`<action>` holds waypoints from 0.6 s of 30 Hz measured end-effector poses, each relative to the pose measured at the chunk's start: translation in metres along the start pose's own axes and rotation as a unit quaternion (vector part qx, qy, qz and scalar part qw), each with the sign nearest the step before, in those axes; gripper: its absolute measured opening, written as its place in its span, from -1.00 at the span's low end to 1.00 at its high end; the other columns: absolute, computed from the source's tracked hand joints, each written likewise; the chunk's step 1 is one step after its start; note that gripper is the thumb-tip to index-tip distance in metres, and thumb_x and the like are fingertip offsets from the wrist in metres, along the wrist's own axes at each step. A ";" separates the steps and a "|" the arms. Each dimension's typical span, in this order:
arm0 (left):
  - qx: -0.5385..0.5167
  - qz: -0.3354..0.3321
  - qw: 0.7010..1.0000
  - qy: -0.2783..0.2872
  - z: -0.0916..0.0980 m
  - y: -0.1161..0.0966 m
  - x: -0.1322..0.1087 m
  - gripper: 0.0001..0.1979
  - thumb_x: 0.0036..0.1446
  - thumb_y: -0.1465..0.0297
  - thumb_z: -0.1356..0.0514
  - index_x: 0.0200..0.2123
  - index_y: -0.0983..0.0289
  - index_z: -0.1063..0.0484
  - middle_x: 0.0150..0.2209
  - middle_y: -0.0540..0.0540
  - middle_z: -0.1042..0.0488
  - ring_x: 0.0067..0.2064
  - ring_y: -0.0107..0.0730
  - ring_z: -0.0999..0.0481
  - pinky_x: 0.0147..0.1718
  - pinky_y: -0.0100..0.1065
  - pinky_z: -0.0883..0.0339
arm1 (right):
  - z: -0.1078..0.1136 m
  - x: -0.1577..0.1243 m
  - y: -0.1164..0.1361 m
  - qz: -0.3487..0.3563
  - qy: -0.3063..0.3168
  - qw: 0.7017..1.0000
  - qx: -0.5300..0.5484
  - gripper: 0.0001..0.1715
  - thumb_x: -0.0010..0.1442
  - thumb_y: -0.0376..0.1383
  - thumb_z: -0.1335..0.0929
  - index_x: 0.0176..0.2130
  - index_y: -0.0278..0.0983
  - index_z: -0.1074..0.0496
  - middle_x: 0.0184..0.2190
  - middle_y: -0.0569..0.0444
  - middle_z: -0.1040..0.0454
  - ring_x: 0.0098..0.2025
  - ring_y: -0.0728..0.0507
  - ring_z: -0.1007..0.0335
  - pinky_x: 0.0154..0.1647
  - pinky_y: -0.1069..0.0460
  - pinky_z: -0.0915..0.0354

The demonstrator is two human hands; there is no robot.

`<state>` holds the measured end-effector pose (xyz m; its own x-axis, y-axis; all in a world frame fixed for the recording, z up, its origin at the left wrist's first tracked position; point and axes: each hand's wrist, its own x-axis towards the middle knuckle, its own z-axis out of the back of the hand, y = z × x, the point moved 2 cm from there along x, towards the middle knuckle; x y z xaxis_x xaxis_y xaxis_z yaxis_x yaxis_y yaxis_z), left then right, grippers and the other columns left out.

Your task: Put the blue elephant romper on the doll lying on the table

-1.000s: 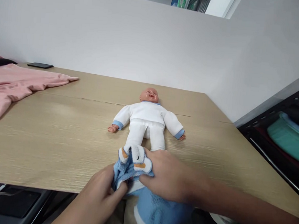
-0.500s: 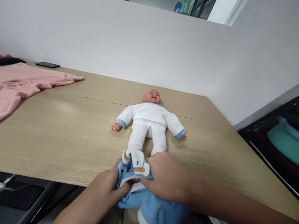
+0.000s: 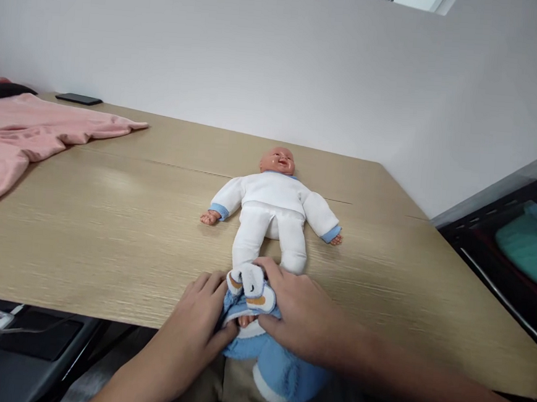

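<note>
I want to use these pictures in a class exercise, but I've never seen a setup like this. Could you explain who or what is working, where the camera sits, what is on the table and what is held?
There is no machine here: a person works with two bare hands. The camera is worn on the person's head, looking forward and down, so we see roughly what they see.

On the wooden table a doll in white clothing with blue cuffs lies on its back. Pink cloth is spread at the left, with a flat dark object behind it.

The left hand and right hand hold opposite sides of a bunched blue-and-white garment at the lower ends of the doll's legs.
</note>
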<state>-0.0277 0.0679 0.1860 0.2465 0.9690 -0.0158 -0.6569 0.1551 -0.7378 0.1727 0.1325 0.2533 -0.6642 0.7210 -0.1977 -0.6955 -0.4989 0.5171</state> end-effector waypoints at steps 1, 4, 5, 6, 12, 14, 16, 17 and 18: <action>-0.019 -0.004 1.000 -0.006 0.000 0.001 0.001 -0.67 0.42 0.34 -0.21 0.19 0.23 -0.49 0.18 0.30 -0.52 0.22 0.19 -0.43 0.24 0.19 -0.33 | -0.001 0.001 -0.004 0.006 -0.005 1.000 0.017 -0.45 0.29 -0.30 -0.44 0.23 -0.25 -0.38 0.03 -0.12 -0.65 0.06 -0.36 -0.61 -0.02 -0.15 -0.39; -0.078 -0.007 0.997 -0.029 0.000 0.005 0.005 -0.61 0.46 0.26 -0.21 0.27 0.19 -0.42 0.23 0.29 -0.49 0.30 0.15 -0.41 0.31 0.14 -0.30 | -0.002 0.004 -0.016 0.030 -0.020 0.998 0.051 -0.27 0.27 -0.28 -0.45 0.36 -0.28 -0.33 0.23 -0.19 -0.59 0.23 -0.42 -0.54 0.17 -0.23 -0.41; -0.091 -0.011 0.995 -0.037 0.001 0.007 0.007 -0.58 0.47 0.25 -0.22 0.32 0.17 -0.38 0.26 0.27 -0.48 0.33 0.13 -0.41 0.33 0.11 -0.29 | -0.003 0.006 -0.019 0.037 -0.025 0.997 0.058 -0.22 0.26 -0.29 -0.46 0.40 -0.27 -0.31 0.28 -0.20 -0.56 0.27 -0.43 -0.53 0.22 -0.24 -0.41; -0.098 -0.014 0.994 -0.045 0.001 0.008 0.008 -0.55 0.47 0.25 -0.23 0.35 0.16 -0.36 0.28 0.26 -0.47 0.34 0.10 -0.41 0.33 0.08 -0.29 | -0.003 0.008 -0.022 0.043 -0.031 0.997 0.064 -0.19 0.25 -0.29 -0.46 0.42 -0.27 -0.30 0.32 -0.19 -0.54 0.29 -0.42 -0.52 0.26 -0.25 -0.40; -0.107 -0.028 0.991 -0.074 0.006 0.011 0.022 -0.57 0.47 0.27 -0.26 0.33 0.14 -0.37 0.27 0.20 -0.50 0.28 0.01 -0.48 0.26 -0.07 -0.35 | 0.000 0.023 -0.032 0.060 -0.072 0.992 0.083 -0.21 0.22 -0.35 -0.50 0.38 -0.25 -0.35 0.29 -0.15 -0.58 0.28 -0.37 -0.55 0.29 -0.24 -0.43; -0.110 -0.034 0.990 -0.076 0.009 0.012 0.028 -0.58 0.47 0.27 -0.27 0.32 0.15 -0.38 0.25 0.20 -0.51 0.28 0.00 -0.48 0.25 -0.09 -0.35 | 0.002 0.027 -0.035 0.071 -0.080 0.990 0.094 -0.23 0.23 -0.33 -0.51 0.37 -0.25 -0.35 0.29 -0.16 -0.58 0.28 -0.36 -0.56 0.28 -0.23 -0.44; -0.113 -0.033 0.990 -0.077 0.012 0.013 0.032 -0.60 0.45 0.29 -0.27 0.29 0.15 -0.39 0.21 0.19 -0.53 0.25 -0.01 -0.50 0.21 -0.10 -0.36 | 0.004 0.029 -0.037 0.080 -0.089 0.987 0.109 -0.25 0.25 -0.29 -0.54 0.35 -0.25 -0.36 0.27 -0.16 -0.59 0.27 -0.34 -0.58 0.26 -0.21 -0.46; -0.114 -0.028 0.990 -0.077 0.013 0.013 0.034 -0.61 0.44 0.29 -0.29 0.26 0.16 -0.39 0.17 0.17 -0.54 0.20 -0.03 -0.52 0.18 -0.11 -0.38 | 0.005 0.029 -0.039 0.082 -0.094 0.985 0.115 -0.26 0.25 -0.28 -0.55 0.34 -0.24 -0.36 0.26 -0.15 -0.60 0.27 -0.33 -0.59 0.26 -0.20 -0.47; -0.114 -0.021 0.990 -0.077 0.015 0.014 0.036 -0.62 0.42 0.28 -0.31 0.24 0.16 -0.40 0.13 0.15 -0.56 0.15 -0.04 -0.54 0.14 -0.12 -0.39 | 0.006 0.029 -0.040 0.086 -0.101 0.984 0.120 -0.26 0.26 -0.28 -0.55 0.33 -0.23 -0.36 0.26 -0.15 -0.61 0.26 -0.32 -0.59 0.26 -0.19 -0.47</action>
<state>-0.0387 0.1077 0.1851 0.1477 0.9831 0.1079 -0.4654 0.1654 -0.8695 0.1827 0.1767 0.2313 -0.6821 0.7282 0.0666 -0.4769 -0.5121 0.7143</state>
